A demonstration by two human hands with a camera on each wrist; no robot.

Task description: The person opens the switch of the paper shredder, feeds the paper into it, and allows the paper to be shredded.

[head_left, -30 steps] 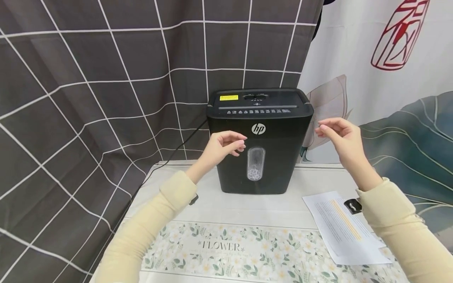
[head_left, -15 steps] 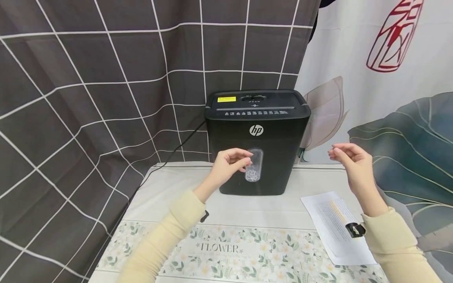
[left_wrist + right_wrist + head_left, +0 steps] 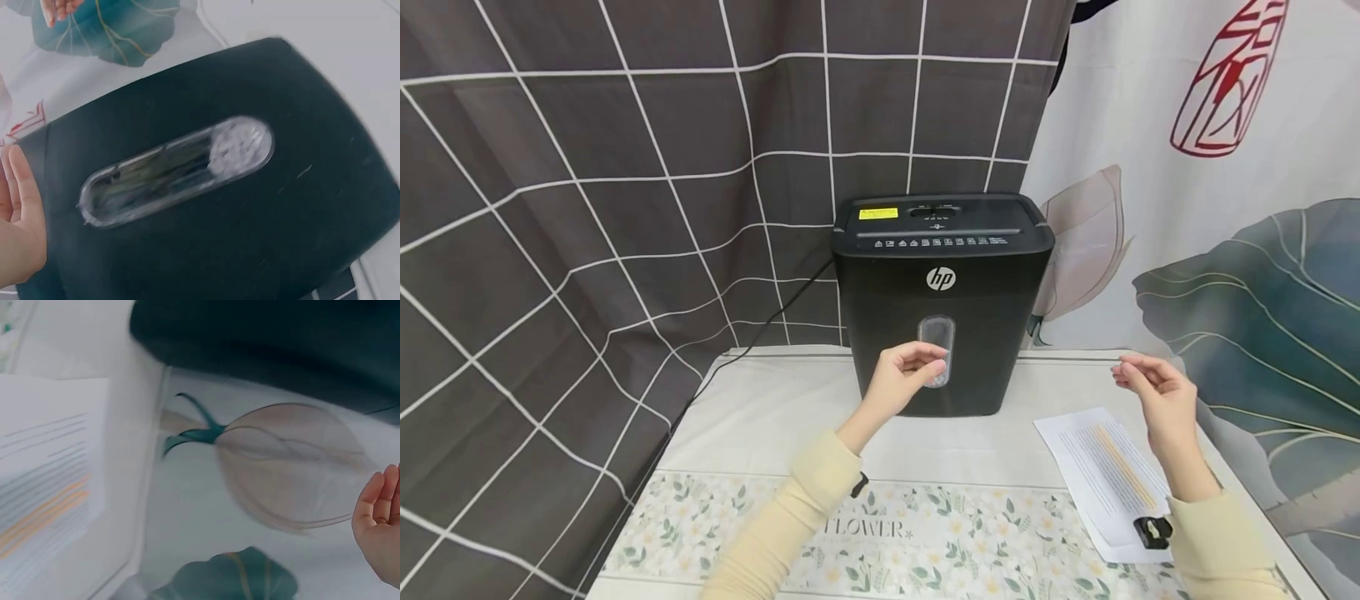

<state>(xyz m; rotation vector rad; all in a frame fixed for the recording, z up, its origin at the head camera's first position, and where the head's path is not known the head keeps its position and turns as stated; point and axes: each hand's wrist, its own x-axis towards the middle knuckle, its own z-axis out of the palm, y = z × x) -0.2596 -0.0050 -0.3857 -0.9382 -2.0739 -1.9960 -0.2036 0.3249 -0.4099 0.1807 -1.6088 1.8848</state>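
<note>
A black HP paper shredder [image 3: 887,308] stands upright at the back of the table. White shreds lie at the bottom of its clear window [image 3: 240,147], seen in the left wrist view. In the head view my left hand [image 3: 898,379] hovers in front of the shredder, partly covering that window, fingers loosely bent and holding nothing. My right hand [image 3: 1165,400] is in the air to the right of the shredder, also with bent fingers and nothing visible in them. Below and left of it, printed sheets of paper [image 3: 1101,475] with an orange highlighted band lie on the table.
A black power cord [image 3: 767,325] runs from the shredder's left side down the table's left edge. Dark grid curtain [image 3: 625,208] hangs behind and to the left; a printed white curtain [image 3: 1105,100] hangs at the right. A floral runner [image 3: 955,542] crosses the table's front.
Both hands have moved down and slightly right, from in front of the shredder's upper half to lower over the table. The shredder and the papers stay in place; the head view has shifted slightly.
</note>
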